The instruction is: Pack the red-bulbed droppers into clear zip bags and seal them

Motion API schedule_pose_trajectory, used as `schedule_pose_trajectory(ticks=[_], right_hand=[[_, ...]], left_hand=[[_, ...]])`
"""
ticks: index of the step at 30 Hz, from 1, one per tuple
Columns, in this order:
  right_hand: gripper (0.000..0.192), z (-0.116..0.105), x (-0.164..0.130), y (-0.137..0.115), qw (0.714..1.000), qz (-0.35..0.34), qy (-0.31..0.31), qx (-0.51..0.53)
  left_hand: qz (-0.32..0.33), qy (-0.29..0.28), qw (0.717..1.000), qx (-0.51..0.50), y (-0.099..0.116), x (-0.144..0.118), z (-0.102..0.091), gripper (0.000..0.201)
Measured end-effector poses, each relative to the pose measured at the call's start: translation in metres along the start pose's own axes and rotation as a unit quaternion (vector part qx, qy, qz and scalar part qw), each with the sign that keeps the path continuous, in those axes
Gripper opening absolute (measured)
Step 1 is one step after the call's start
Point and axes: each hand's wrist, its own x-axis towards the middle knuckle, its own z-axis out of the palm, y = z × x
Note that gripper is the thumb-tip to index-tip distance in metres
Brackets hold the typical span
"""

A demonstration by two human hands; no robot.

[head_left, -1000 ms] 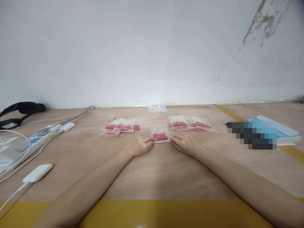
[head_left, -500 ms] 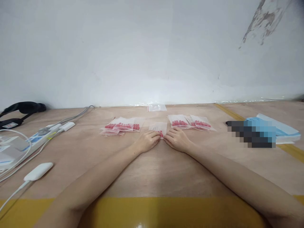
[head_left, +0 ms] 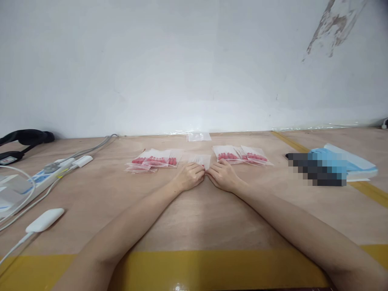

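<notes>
**Two hands meet on a small clear bag at the middle of the table**

The white wall [head_left: 194, 60] fills the upper half of the view, with a grey stain at its top right corner. Below it lies the wooden table [head_left: 194, 218], which has a yellow stripe [head_left: 212, 266] along the near edge and another yellow stripe going away on the right side.

On the left part of the table there is a white power strip [head_left: 45, 178] with grey cables, a white adapter [head_left: 44, 220] nearer to the person, and a black strap [head_left: 26, 137] close to the wall. On the right part lies a blue flat packet [head_left: 348, 163], partly blurred.

Both forearms reach forward from the bottom corners. The left hand [head_left: 189, 176] and the right hand [head_left: 223, 176] lie side by side, and their fingertips come together on the near edge of the small clear bag [head_left: 201, 160]. The fingers of both hands are curled down and pressed on it; the red pieces inside are almost fully hidden under them. The rest of the bag sticks out beyond the fingers, toward the wall.

Just left of the left hand lies a pile of filled bags [head_left: 154, 161] with red pieces. Just beyond the right hand lies a second pile of filled bags [head_left: 241, 155]. An empty clear bag [head_left: 198, 136] lies further back, near the wall
</notes>
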Motion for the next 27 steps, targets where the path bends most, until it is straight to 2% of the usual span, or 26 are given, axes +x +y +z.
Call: schedule_pose_trajectory(ticks=[9,17,22,25,27], right_hand=[[0.025,-0.007,-0.010,0.006,1.000,0.025,0.010,-0.012],[0.024,-0.011,-0.016,0.013,0.999,0.039,0.006,-0.018],[0.026,-0.008,-0.015,0.014,0.998,0.060,-0.012,-0.015],[0.024,-0.006,-0.013,0.016,0.997,0.069,-0.029,0.000],[0.020,-0.008,-0.013,0.019,0.996,0.060,-0.056,0.024]], left_hand=[[0.012,0.000,0.999,0.041,-0.007,-0.009,-0.014,0.016],[0.003,-0.049,0.996,0.080,-0.019,-0.032,-0.032,0.017],[-0.068,-0.125,0.987,0.073,-0.013,-0.030,-0.032,0.025],[-0.148,-0.142,0.979,0.014,-0.002,-0.023,-0.033,0.017],[-0.184,-0.146,0.971,-0.032,0.006,-0.017,-0.032,0.030]])
